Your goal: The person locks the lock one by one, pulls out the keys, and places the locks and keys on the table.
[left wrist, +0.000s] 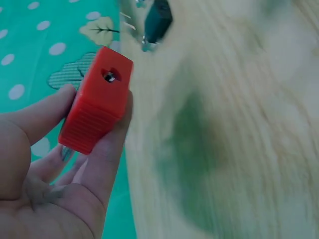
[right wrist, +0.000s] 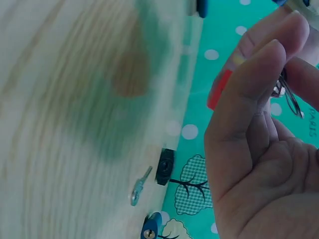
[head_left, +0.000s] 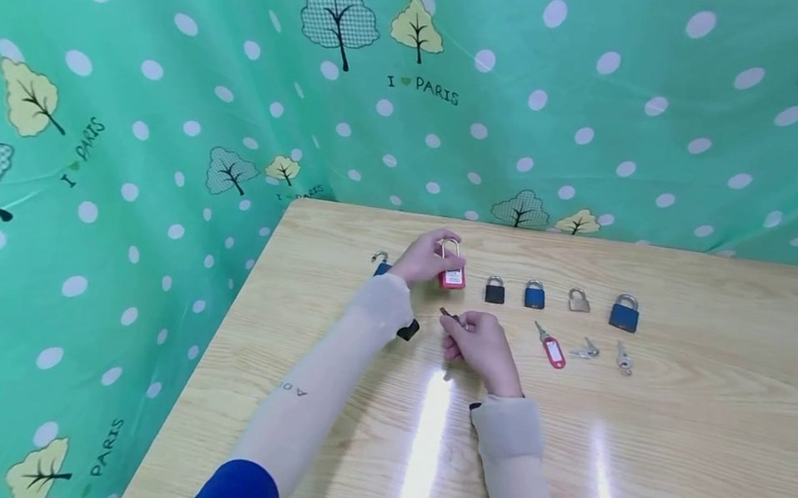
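My left hand (head_left: 426, 259) grips a red padlock (head_left: 452, 278) by its sides, its shackle pointing away from me. In the left wrist view the keyhole end of the red padlock (left wrist: 102, 92) faces the camera, between thumb and fingers. Just below and to the right, my right hand (head_left: 480, 346) pinches a small key (head_left: 446, 312), its tip pointing toward the padlock but apart from it. A thin metal key ring (right wrist: 293, 101) hangs at the fingers of my right hand (right wrist: 259, 134) in the right wrist view; the fingers hide most of the key there.
Right of the hands stand a black padlock (head_left: 495, 293), a blue padlock (head_left: 534, 297), a silver padlock (head_left: 578, 303) and a larger blue padlock (head_left: 624, 316). Nearer lie a red-tagged key (head_left: 552, 352) and loose keys (head_left: 588, 350). An unlatched shackle (head_left: 379, 256) shows beside the left hand.
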Tool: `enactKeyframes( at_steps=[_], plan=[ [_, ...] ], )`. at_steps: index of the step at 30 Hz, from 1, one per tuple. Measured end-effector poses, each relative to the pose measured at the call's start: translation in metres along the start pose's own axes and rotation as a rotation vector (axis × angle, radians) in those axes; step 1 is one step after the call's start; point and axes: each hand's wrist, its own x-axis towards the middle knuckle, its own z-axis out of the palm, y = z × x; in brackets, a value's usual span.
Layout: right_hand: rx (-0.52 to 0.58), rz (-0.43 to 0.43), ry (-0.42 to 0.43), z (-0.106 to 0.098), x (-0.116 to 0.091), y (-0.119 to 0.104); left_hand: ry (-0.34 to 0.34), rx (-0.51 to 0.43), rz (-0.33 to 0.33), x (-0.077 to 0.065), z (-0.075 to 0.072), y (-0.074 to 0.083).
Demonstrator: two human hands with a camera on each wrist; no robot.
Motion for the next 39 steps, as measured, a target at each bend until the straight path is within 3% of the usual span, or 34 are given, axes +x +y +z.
enactKeyframes(
  at_steps=[10, 13, 20, 24, 39],
  plan=[
    [-0.240, 0.023, 0.047, 0.012, 0.014, 0.004, -0.039, 0.120, -0.041, 0.006, 0.000, -0.015],
    [-0.377, 0.046, 0.057, 0.015, 0.016, 0.001, -0.037, 0.151, -0.047, 0.006, -0.001, -0.015],
    [-0.650, 0.087, 0.023, 0.019, 0.022, -0.004, -0.050, 0.335, -0.055, 0.004, -0.004, -0.013],
    [-0.711, 0.087, 0.031, 0.019, 0.026, -0.005, -0.055, 0.368, -0.053, 0.004, -0.003, -0.015],
    [-0.826, 0.134, -0.026, 0.025, 0.036, -0.009, -0.025, 0.331, -0.023, 0.011, -0.004, -0.027]
  ],
)
